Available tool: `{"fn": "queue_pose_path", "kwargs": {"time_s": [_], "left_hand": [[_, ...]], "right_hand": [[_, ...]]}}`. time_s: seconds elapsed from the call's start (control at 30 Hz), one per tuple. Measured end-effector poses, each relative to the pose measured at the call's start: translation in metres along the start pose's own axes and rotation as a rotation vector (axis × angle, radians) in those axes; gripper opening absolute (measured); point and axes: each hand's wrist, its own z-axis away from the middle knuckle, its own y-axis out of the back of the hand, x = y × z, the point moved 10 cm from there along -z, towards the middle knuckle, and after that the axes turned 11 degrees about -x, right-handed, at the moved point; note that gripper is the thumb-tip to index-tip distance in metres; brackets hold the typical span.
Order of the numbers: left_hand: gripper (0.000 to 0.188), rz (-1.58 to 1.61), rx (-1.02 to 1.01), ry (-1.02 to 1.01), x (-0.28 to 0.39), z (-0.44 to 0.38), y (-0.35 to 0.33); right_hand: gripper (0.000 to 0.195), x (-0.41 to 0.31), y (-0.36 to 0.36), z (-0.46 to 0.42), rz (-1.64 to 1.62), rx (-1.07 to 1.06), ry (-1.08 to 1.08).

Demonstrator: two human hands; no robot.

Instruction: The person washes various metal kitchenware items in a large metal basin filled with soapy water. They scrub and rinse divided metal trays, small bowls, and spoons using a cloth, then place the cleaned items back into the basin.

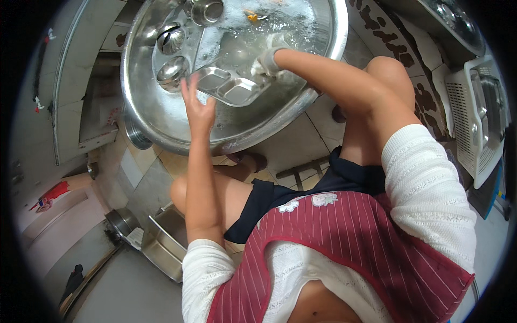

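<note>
A metal compartment tray (238,91) is tilted in soapy water inside a large oval metal basin (258,127). My left hand (198,109) is bare and holds the tray's left edge between fingers and thumb. On my right hand (268,62) is a wet white glove with a grey cuff; it rests at the tray's right side, partly in the water. Its fingers are hidden, so its grip is unclear. Left of the tray lies a round metal bowl (173,72), with a fluted metal bowl (171,39) beyond it. A metal cup (208,11) stands at the far side.
An orange-ended item (252,16) floats among suds. At right stands a white plastic basket (462,121) holding metalware. A rectangular metal pan (165,242) and a round metal pot (123,222) are on the floor at left. A metal vessel (137,131) sits beside the basin.
</note>
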Motion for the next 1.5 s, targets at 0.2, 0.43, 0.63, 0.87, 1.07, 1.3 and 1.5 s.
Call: {"fn": "queue_pose_path", "kwargs": {"time_s": [0.2, 0.43, 0.63, 0.87, 1.07, 1.3, 1.5], "left_hand": [[0.072, 0.989, -0.259, 0.612, -0.093, 0.015, -0.057], [0.061, 0.681, -0.219, 0.518, -0.049, 0.007, -0.078], [0.048, 0.895, -0.308, 0.587, -0.048, -0.002, -0.069], [0.059, 0.575, -0.201, 0.295, -0.033, 0.002, -0.072], [0.063, 1.074, -0.239, 0.584, -0.044, 0.005, -0.079], [0.066, 1.11, -0.045, 0.66, -0.081, 0.018, -0.065], [0.062, 1.121, -0.04, 0.533, -0.053, 0.013, -0.051]], "right_hand": [[0.025, -0.049, 0.035, -0.034, -0.056, 0.346, 0.006], [0.048, -0.048, 0.084, 0.029, -0.439, 0.616, -0.017], [0.04, -0.032, 0.069, 0.014, -0.646, 0.633, -0.198], [0.026, -0.015, 0.111, 0.039, -0.967, 1.019, 0.056], [0.053, 0.01, 0.05, -0.02, -0.139, 0.507, -0.341], [0.042, -0.003, 0.068, -0.012, -0.75, 0.833, 0.004], [0.044, 0.019, 0.043, -0.011, -0.462, 0.474, -0.325]]}}
